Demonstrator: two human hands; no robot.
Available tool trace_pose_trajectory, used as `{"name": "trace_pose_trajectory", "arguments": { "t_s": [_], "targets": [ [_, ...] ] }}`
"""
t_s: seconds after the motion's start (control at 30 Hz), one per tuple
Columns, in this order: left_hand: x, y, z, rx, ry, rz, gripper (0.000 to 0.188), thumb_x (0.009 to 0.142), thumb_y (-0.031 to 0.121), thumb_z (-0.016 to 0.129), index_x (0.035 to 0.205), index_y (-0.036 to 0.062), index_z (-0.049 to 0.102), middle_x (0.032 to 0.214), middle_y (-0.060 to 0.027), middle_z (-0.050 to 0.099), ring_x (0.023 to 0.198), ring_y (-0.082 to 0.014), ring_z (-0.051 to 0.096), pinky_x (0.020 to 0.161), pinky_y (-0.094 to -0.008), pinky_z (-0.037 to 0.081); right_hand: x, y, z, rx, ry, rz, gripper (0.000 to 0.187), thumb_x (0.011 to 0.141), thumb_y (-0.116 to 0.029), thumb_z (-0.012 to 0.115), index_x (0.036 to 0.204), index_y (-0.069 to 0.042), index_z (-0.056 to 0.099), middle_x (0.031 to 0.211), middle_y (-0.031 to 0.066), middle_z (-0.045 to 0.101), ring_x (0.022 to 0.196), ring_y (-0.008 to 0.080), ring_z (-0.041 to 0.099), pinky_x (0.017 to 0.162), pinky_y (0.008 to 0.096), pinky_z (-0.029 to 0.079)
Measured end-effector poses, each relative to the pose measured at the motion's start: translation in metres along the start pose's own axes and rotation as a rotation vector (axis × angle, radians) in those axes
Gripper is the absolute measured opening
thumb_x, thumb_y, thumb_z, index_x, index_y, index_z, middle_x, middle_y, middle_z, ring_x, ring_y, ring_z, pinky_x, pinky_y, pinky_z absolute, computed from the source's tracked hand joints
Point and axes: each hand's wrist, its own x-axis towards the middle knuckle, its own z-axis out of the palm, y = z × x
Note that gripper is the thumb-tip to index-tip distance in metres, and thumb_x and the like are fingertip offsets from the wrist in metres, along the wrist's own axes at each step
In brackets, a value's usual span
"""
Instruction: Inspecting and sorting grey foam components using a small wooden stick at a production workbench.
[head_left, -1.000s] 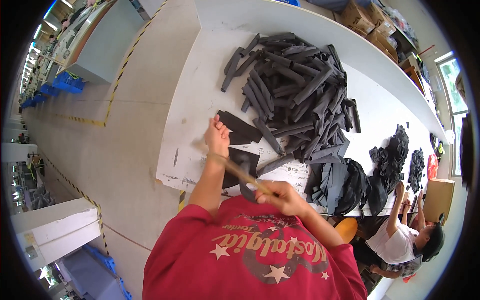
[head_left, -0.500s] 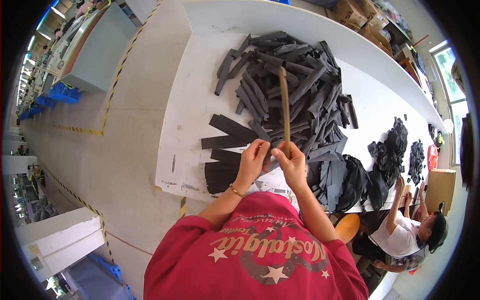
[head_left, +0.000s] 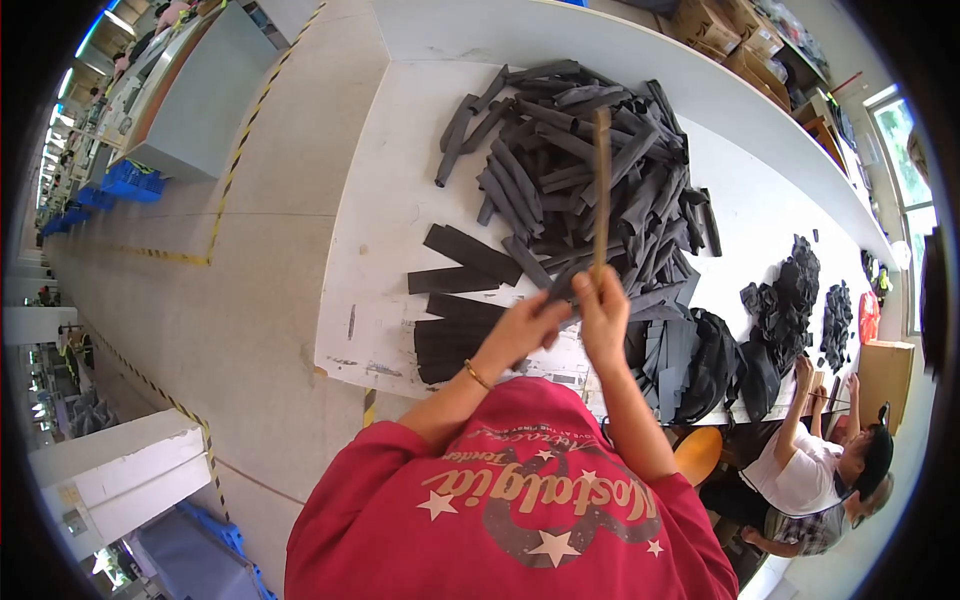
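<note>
My right hand is closed round the lower end of a thin tan stick, which looks wooden and points up over the heap. A dark grey fabric tube lies right beside the stick's lower end, between my two hands. My left hand is just left of the right one, its fingers smeared by motion; whether it grips the fabric is hidden. Beyond both hands rises a big heap of dark fabric tubes. Flat black fabric strips lie fanned out beside my left wrist.
The white table has a raised board along its back. Black bags and fabric pieces lie to the right, with more dark piles farther on. A round orange stool and people are at the right.
My right hand and the stick have shifted right, the stick now more upright. My left hand has moved slightly down and apart from the right, blurring. The view has shifted slightly.
</note>
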Motion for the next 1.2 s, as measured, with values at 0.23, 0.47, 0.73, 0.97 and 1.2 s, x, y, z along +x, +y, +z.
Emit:
{"name": "trace_pose_trajectory", "arguments": {
  "t_s": [0.23,0.47,0.73,0.97,1.2],
  "targets": [
    [-0.019,-0.067,-0.009,-0.010,-0.125,0.003,0.027,0.097,0.028,0.050,0.086,0.0049,0.059,0.057,-0.0018,0.052,0.044,-0.0117,0.047,0.043,-0.0260,0.037,0.148,-0.096,-0.077,-0.137,0.363,-0.351,0.027,0.096,-0.031,0.054,0.096,-0.005,0.058,0.061,-0.0045,0.043,0.048,0.0039,0.034,0.043,0.0195,0.026],
    [0.071,-0.088,-0.103,1.179,0.271,0.679,0.032,0.068,0.009,0.068,0.099,0.0100,0.061,0.105,-0.0061,0.057,0.103,-0.0273,0.051,0.086,-0.0393,0.042,0.082,-0.012,-0.057,-0.320,0.008,-0.190,0.026,0.100,-0.023,0.042,0.109,-0.005,0.056,0.070,0.0030,0.051,0.064,0.0117,0.048,0.060,0.0268,0.041],
    [0.099,-0.066,-0.130,0.925,0.098,0.591,0.013,0.070,0.010,0.071,0.081,0.0041,0.067,0.083,-0.0077,0.066,0.082,-0.0265,0.061,0.075,-0.0353,0.048,-0.016,0.063,-0.107,-0.712,-0.198,-0.263,0.018,0.090,-0.014,0.057,0.105,-0.006,0.059,0.082,0.0135,0.062,0.067,0.0310,0.061,0.060,0.0368,0.048],
    [0.086,-0.045,-0.122,0.809,0.087,0.452,0.013,0.073,0.010,0.070,0.083,0.0026,0.067,0.083,-0.0105,0.066,0.085,-0.0287,0.061,0.077,-0.0357,0.048,-0.022,0.067,-0.109,-0.877,-0.365,-0.276,0.015,0.088,-0.017,0.060,0.099,-0.008,0.061,0.077,0.0117,0.058,0.069,0.0323,0.061,0.059,0.0418,0.049],
    [0.077,-0.034,-0.106,0.840,0.075,0.575,0.010,0.075,0.011,0.068,0.081,0.0026,0.067,0.080,-0.0110,0.065,0.080,-0.0284,0.062,0.075,-0.0359,0.048,-0.008,0.091,-0.071,-0.823,-0.404,-0.387,0.017,0.088,-0.018,0.059,0.101,-0.008,0.059,0.083,0.0121,0.062,0.071,0.0325,0.063,0.060,0.0417,0.051]
  ]
}}
